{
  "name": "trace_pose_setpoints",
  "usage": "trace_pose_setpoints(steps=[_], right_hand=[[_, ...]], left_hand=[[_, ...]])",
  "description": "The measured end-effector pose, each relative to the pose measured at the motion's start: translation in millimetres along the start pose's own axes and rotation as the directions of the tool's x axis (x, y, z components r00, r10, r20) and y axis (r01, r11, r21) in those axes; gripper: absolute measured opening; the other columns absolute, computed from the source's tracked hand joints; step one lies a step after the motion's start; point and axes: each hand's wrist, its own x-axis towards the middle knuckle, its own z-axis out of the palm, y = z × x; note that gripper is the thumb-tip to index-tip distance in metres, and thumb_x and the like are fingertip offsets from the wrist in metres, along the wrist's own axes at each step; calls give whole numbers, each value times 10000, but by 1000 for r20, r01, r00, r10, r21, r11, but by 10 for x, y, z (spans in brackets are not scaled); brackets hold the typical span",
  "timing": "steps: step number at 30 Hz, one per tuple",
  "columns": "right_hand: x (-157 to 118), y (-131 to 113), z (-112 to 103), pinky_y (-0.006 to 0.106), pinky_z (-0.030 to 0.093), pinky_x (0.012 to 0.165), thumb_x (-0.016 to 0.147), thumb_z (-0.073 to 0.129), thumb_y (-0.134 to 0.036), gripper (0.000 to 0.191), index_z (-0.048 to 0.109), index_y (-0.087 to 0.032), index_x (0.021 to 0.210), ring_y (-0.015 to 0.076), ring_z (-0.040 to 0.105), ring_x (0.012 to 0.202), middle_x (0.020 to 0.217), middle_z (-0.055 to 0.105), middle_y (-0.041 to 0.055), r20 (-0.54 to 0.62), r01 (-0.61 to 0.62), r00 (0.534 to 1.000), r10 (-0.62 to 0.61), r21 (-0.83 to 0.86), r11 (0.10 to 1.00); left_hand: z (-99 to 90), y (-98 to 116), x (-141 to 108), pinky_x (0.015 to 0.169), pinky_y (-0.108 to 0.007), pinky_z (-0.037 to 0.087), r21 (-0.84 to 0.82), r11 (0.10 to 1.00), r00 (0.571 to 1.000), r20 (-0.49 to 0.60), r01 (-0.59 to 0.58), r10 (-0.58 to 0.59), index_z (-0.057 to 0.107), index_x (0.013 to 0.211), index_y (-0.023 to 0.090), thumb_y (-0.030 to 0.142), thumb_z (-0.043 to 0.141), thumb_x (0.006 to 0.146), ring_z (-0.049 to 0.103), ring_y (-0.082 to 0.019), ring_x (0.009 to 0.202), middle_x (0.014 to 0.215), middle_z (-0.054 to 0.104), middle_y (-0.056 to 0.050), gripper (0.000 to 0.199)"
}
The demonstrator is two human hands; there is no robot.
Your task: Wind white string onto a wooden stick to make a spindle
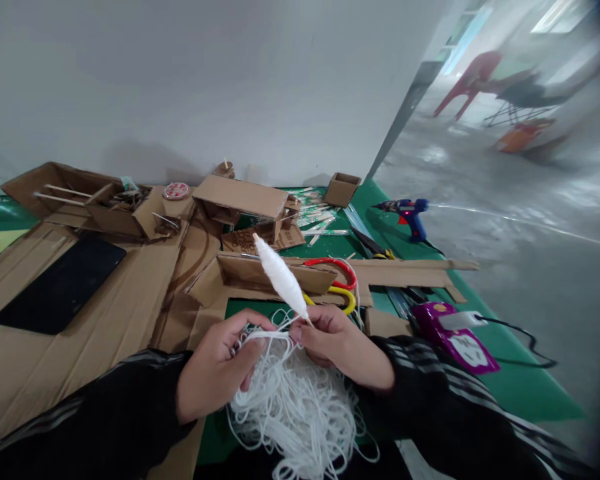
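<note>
A thin wooden stick wound with white string, thick in the middle as a spindle [281, 275], tilts up and left from my right hand [337, 343], whose fingers pinch its lower end. My left hand [225, 360] is closed on strands of white string at the left. Below both hands lies a large loose heap of white string [300, 417], with strands running up to the fingers. Behind the spindle is an open cardboard tray [245, 273].
Cardboard boxes [245, 195] stand along the wall. A black tablet [60, 283] lies at left. Red and yellow handles [347, 273] lie behind my right hand. Farther right are a blue glue gun [410, 217], a purple power strip [455, 337] with a cable, and the green table's edge.
</note>
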Motion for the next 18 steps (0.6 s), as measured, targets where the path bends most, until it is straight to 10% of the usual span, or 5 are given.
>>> trace_pose_setpoints(steps=[18], right_hand=[[5,-71,120,211,193,477,681,815,-381,350,588,-151,817,65,236,541,608,358,-79,25,43,999,-42,-62,997]], left_hand=[[52,39,8,346,-137,274,-62,998,999,17,32,-31,522,866,193,357,589,866,356,-38,341,492,420,110,178]])
